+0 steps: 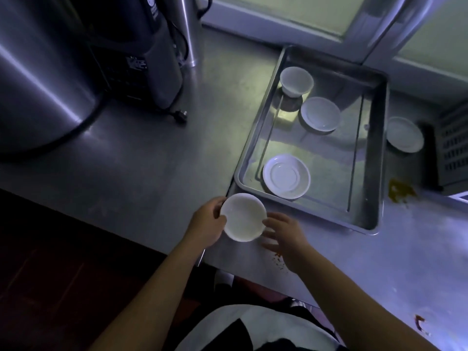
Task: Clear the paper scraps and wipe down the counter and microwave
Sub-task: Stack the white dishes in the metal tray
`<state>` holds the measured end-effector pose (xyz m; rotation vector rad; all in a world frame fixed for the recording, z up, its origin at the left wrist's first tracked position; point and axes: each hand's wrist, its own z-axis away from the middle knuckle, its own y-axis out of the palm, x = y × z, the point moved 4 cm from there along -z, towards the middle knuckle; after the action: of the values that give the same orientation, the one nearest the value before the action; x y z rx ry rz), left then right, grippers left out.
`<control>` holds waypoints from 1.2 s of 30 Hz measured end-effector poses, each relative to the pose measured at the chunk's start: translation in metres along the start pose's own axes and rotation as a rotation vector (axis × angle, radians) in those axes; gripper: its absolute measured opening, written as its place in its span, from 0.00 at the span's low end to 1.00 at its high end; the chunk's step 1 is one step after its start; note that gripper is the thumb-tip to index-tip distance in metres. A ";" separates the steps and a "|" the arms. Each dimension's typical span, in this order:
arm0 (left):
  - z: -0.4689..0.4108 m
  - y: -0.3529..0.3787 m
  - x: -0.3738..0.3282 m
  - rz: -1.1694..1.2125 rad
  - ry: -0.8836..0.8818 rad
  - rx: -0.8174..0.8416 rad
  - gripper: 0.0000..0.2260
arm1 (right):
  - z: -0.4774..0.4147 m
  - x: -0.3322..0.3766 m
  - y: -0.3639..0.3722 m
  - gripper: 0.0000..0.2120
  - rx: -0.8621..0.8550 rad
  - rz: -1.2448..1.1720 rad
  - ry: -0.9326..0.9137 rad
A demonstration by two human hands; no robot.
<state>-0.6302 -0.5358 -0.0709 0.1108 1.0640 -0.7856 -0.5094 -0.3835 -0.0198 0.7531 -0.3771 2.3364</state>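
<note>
A white and black garment (228, 325) on the person's body fills the bottom edge. Two bare forearms reach up from it over the front edge of the steel surface (157, 153), which runs across the view from left to right.

The left hand (206, 224) holds a small white dish (243, 217) by its left rim, its fingers (219, 203) and thumb curled round the edge in a grasp. The dish is just in front of the near left corner of a steel tray (329, 158). The right hand (283, 234) is beside the dish's right rim with its fingers released, straight and spread. Its fingertips reach the rim, but I cannot tell whether they press on it.

The surface is dirty. Orange-brown crumbs (278, 259) lie by the right wrist, a yellow-brown smear (401, 190) sits to the right of the tray, and a reddish stain (419, 323) marks the near right part.

In the tray, a saucer (286, 176) lies near the front, a small plate (320, 114) further back, and a white bowl (296, 81) at the far left corner. Another plate (404, 134) rests on the surface just right of the tray, beside a grey slatted box (453, 148).

On the left stands a large steel urn (38, 84). Behind it is a dark appliance (141, 59), and a loose plug (178, 115) lies on the surface.
</note>
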 end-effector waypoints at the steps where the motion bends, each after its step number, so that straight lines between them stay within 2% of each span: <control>1: 0.001 -0.002 -0.001 -0.010 0.012 -0.024 0.21 | 0.001 0.001 0.001 0.09 -0.022 0.002 -0.024; 6: 0.003 -0.009 -0.022 0.099 0.097 -0.074 0.19 | 0.008 0.016 -0.015 0.12 -0.114 0.019 -0.216; 10: 0.000 0.024 -0.055 0.240 0.132 0.072 0.23 | 0.015 0.025 -0.052 0.14 -0.219 -0.109 -0.274; 13: -0.004 0.061 -0.080 0.316 0.101 0.222 0.16 | 0.018 0.025 -0.089 0.14 -0.326 -0.172 -0.318; 15: -0.007 0.081 -0.094 0.344 0.101 0.250 0.11 | 0.018 0.026 -0.113 0.15 -0.360 -0.189 -0.348; 18: -0.012 0.108 -0.110 0.310 0.106 0.264 0.11 | 0.012 0.028 -0.144 0.14 -0.418 -0.200 -0.385; 22: -0.023 0.143 -0.125 0.265 0.063 0.294 0.17 | -0.004 0.040 -0.179 0.14 -0.445 -0.123 -0.420; 25: -0.034 0.162 -0.132 0.268 0.032 0.303 0.22 | -0.029 0.054 -0.202 0.05 -0.423 -0.108 -0.377; 29: -0.053 0.179 -0.134 0.153 0.032 0.257 0.27 | -0.067 0.075 -0.220 0.02 -0.441 0.028 -0.386; 31: -0.064 0.186 -0.134 0.118 0.023 0.206 0.27 | -0.087 0.085 -0.224 0.09 -0.442 0.133 -0.414; 36: -0.080 0.208 -0.137 -0.032 0.119 0.088 0.20 | -0.125 0.103 -0.230 0.04 -0.489 0.430 -0.432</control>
<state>-0.5926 -0.2771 -0.0579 0.2179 1.1455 -0.8634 -0.4749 -0.1048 -0.0408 0.9933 -1.3595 2.2870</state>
